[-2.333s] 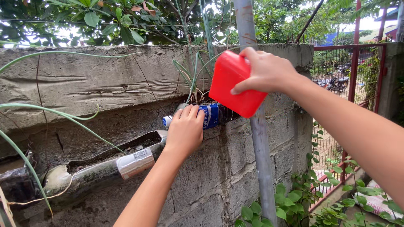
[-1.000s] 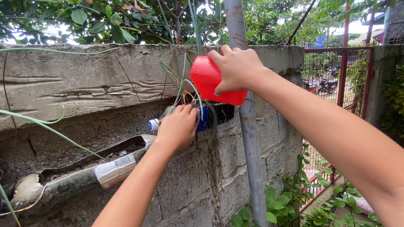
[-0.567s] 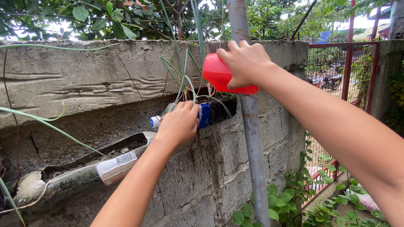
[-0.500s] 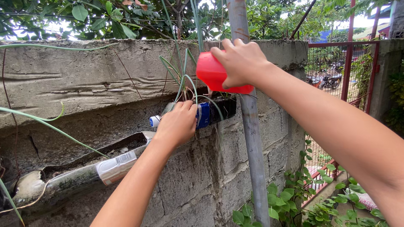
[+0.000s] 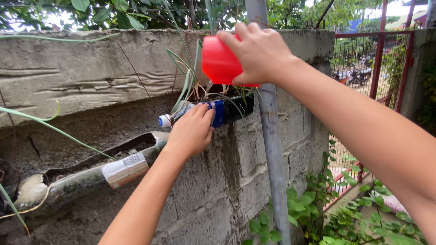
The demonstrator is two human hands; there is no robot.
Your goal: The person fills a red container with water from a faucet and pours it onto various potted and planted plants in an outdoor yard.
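Observation:
My right hand (image 5: pixel 259 54) grips a red plastic cup (image 5: pixel 220 61), tipped on its side over a plant with long thin green leaves (image 5: pixel 188 72). The plant grows out of a cut plastic bottle planter (image 5: pixel 227 111) with a blue label and a white cap, lying sideways against the concrete wall. My left hand (image 5: pixel 190 131) holds the neck end of that bottle planter from below. No water is visible leaving the cup.
A second, longer cut bottle planter (image 5: pixel 91 174) with soil lies lower left along the concrete block wall (image 5: pixel 218 181). A grey metal pole (image 5: pixel 272 149) stands just right of the planter. A red metal fence (image 5: pixel 377 59) and leafy vines fill the right.
My right hand has tilted the red cup further over and brought it left, closer above the plant. My left hand stays on the bottle planter.

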